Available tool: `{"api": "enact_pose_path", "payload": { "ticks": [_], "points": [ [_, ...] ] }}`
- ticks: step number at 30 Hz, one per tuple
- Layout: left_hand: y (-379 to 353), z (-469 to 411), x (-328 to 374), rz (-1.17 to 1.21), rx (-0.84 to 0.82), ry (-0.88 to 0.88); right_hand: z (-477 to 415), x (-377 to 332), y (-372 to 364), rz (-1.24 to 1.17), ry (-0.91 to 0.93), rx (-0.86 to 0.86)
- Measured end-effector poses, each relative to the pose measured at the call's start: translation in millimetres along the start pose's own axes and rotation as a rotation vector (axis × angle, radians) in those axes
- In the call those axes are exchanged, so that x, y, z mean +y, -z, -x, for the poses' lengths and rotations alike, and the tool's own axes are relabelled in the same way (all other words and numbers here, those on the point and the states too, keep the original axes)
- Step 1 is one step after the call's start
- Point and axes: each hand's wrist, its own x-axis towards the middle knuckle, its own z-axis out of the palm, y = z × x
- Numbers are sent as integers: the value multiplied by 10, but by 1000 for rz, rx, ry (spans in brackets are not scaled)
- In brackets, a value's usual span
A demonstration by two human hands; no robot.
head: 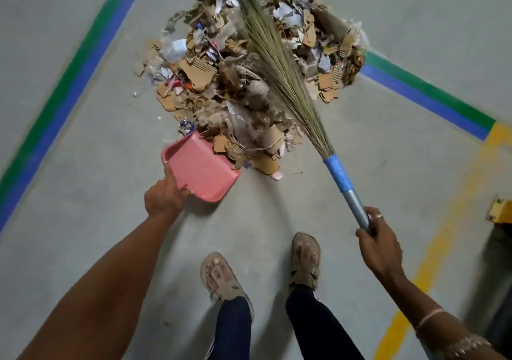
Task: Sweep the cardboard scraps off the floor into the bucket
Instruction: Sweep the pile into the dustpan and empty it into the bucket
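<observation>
A person stands over a heap of cardboard scraps on the grey floor. The right hand has its fingers curled round the metal handle of a grass broom, whose long axis slants from lower right up to the upper left, bristles lying across the heap. The left hand grips a pink dustpan, its open mouth facing the scraps at the heap's near edge.

No text, label or number is legible anywhere.
</observation>
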Motion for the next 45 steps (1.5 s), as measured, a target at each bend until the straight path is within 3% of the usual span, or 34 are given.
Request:
{"api": "enact_pose_path", "payload": {
  "ticks": [3,10,20,26,30,32,38,45],
  "points": [
    [-46,-8,-65,27,16,-14,-542,-281,-114,108,77,43],
    [-125,-33,-171,43,37,-52,-1278,-348,-258,147,317,-146],
    [-76,-69,-121,56,-1,7,-517,247,-90,152,335,-294],
    [-64,-80,-143,58,-9,10,-269,244,-43,4,278,-234],
    [-111,-49,-192,57,8,-10,-566,100,-210,38,233,-234],
    [-149,-22,-215,67,21,-14,-787,75,-294,101,198,-305],
    [-242,32,-154,109,7,38,-863,-70,-526,155,180,-729],
    [-433,60,-191,212,7,72,-476,-301,-695,110,153,-875]
  ]
}}
